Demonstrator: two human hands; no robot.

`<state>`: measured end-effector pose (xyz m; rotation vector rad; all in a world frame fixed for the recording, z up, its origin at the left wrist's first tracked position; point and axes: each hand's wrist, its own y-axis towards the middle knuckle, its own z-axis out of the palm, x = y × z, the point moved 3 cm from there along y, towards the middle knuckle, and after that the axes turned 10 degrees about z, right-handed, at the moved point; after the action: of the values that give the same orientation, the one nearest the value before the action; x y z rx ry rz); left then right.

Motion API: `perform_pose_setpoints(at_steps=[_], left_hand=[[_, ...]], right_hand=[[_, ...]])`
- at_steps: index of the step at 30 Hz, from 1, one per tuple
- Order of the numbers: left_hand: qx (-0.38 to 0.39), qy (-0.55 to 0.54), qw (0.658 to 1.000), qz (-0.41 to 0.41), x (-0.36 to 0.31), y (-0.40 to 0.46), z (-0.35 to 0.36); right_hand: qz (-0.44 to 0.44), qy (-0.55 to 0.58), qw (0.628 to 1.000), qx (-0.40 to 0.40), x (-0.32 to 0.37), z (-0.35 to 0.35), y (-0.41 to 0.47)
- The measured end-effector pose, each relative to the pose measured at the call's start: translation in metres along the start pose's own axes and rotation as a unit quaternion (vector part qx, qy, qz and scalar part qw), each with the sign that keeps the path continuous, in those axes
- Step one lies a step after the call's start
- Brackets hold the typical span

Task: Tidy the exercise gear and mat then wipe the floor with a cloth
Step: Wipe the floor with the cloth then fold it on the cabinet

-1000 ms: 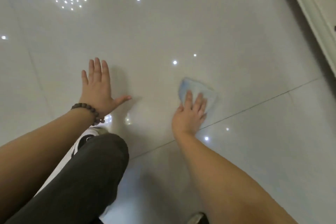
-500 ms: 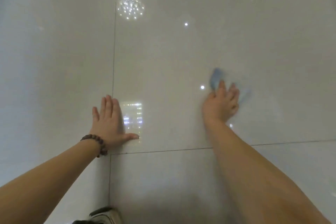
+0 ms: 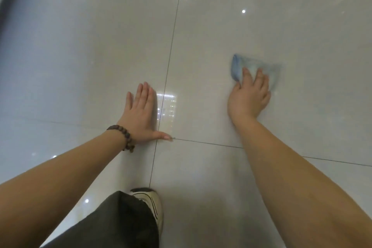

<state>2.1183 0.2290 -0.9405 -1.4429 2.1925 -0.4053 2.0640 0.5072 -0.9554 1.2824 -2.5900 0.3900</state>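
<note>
**Cloth pressed flat for the floor wipe**

Glossy pale floor tiles (image 3: 201, 197) fill the frame, crossed by dark grout lines and dotted with reflected ceiling lights. At the bottom centre a dark trouser leg (image 3: 112, 225) and a white shoe (image 3: 153, 201) are seen. Left of centre, the left hand (image 3: 141, 115) is laid open and flat on the tile, holding nothing, a beaded bracelet (image 3: 122, 137) at the wrist. Right of centre, further up, the right hand (image 3: 249, 98) is spread open over a light blue cloth (image 3: 255, 66), which is pinned to the floor under the fingers rather than gripped. The cloth looks thin, soft and rumpled, bunched at its left edge. The wipe is judged best done with even palm pressure, overlapping strokes, and weight borne on the left hand.
</note>
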Motion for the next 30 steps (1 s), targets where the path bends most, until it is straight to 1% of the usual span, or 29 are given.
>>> perform_pose_setpoints(at_steps=[1, 2, 4, 5, 7, 8, 9, 10, 12, 13, 14, 15, 16, 17, 19, 20, 21, 22, 23, 24, 25, 26, 27, 28, 29, 30], left_hand=[[0.002, 0.000, 1.000, 0.001, 0.003, -0.005, 0.003], [0.004, 0.001, 1.000, 0.004, 0.006, -0.009, 0.006], [0.002, 0.010, 1.000, 0.014, 0.009, -0.012, 0.012], [0.002, 0.016, 1.000, 0.016, 0.010, -0.013, 0.014], [0.003, 0.023, 1.000, 0.014, 0.011, -0.013, 0.017], [0.002, 0.025, 1.000, 0.013, 0.012, -0.013, 0.017], [0.003, 0.026, 1.000, 0.014, 0.012, -0.014, 0.016], [0.006, 0.026, 0.999, 0.018, 0.012, -0.014, 0.015], [0.009, 0.025, 0.999, 0.025, 0.013, -0.016, 0.015], [0.013, 0.024, 0.999, 0.028, 0.013, -0.017, 0.014], [0.016, 0.019, 0.999, 0.031, 0.013, -0.019, 0.013], [0.015, 0.014, 0.999, 0.036, 0.014, -0.019, 0.013], [0.011, 0.011, 0.999, 0.041, 0.014, -0.019, 0.013], [0.007, 0.013, 0.999, 0.050, 0.015, -0.019, 0.014], [0.007, 0.034, 0.997, 0.069, 0.020, -0.021, 0.017], [0.010, 0.047, 0.996, 0.077, 0.022, -0.022, 0.019], [0.010, 0.054, 0.995, 0.080, 0.023, -0.024, 0.020], [0.005, 0.054, 0.995, 0.079, 0.023, -0.026, 0.019], [0.001, 0.048, 0.996, 0.077, 0.021, -0.026, 0.017], [-0.004, 0.042, 0.996, 0.077, 0.017, -0.025, 0.015], [-0.013, 0.035, 0.996, 0.078, 0.013, -0.023, 0.013], [-0.023, 0.030, 0.996, 0.081, 0.006, -0.019, 0.011], [-0.032, 0.028, 0.995, 0.089, -0.001, -0.013, 0.010], [-0.039, 0.026, 0.994, 0.100, -0.010, -0.007, 0.010], [-0.043, 0.025, 0.993, 0.111, -0.020, 0.000, 0.010], [-0.048, 0.025, 0.991, 0.124, -0.030, 0.008, 0.010]], right_hand=[[-0.066, 0.007, 0.998, 0.004, 0.017, 0.010, -0.028], [-0.147, 0.004, 0.989, 0.027, 0.032, 0.020, -0.061], [-0.297, -0.021, 0.951, 0.087, 0.047, 0.037, -0.127], [-0.344, -0.031, 0.932, 0.108, 0.046, 0.040, -0.146], [-0.394, -0.050, 0.909, 0.126, 0.032, 0.033, -0.144], [-0.398, -0.054, 0.908, 0.117, 0.018, 0.028, -0.129], [-0.379, -0.053, 0.919, 0.097, 0.000, 0.023, -0.111], [-0.333, -0.057, 0.939, 0.066, -0.021, 0.015, -0.087], [-0.192, -0.031, 0.981, 0.008, -0.051, -0.002, -0.050], [-0.114, -0.013, 0.993, -0.014, -0.054, -0.006, -0.050], [-0.046, 0.001, 0.999, -0.030, -0.046, -0.005, -0.064], [-0.024, 0.010, 0.999, -0.035, -0.034, 0.001, -0.088], [-0.061, 0.005, 0.998, -0.017, -0.019, 0.010, -0.119], [-0.147, -0.016, 0.989, 0.018, -0.005, 0.020, -0.155], [-0.329, -0.049, 0.938, 0.097, 0.004, 0.032, -0.213], [-0.384, -0.058, 0.915, 0.114, -0.002, 0.033, -0.216], [-0.413, -0.052, 0.902, 0.111, -0.011, 0.030, -0.202], [-0.413, -0.048, 0.905, 0.087, -0.024, 0.027, -0.180], [-0.382, -0.051, 0.922, 0.041, -0.041, 0.019, -0.154], [-0.317, -0.055, 0.947, 0.000, -0.059, 0.010, -0.124], [-0.221, -0.045, 0.974, -0.027, -0.075, -0.001, -0.097], [-0.117, -0.017, 0.992, -0.041, -0.083, -0.010, -0.079], [-0.012, 0.009, 0.998, -0.056, -0.081, -0.012, -0.076], [0.068, 0.023, 0.995, -0.066, -0.069, -0.009, -0.086], [0.078, 0.017, 0.995, -0.061, -0.053, -0.005, -0.103], [0.012, 0.003, 0.999, -0.041, -0.038, 0.001, -0.122]])
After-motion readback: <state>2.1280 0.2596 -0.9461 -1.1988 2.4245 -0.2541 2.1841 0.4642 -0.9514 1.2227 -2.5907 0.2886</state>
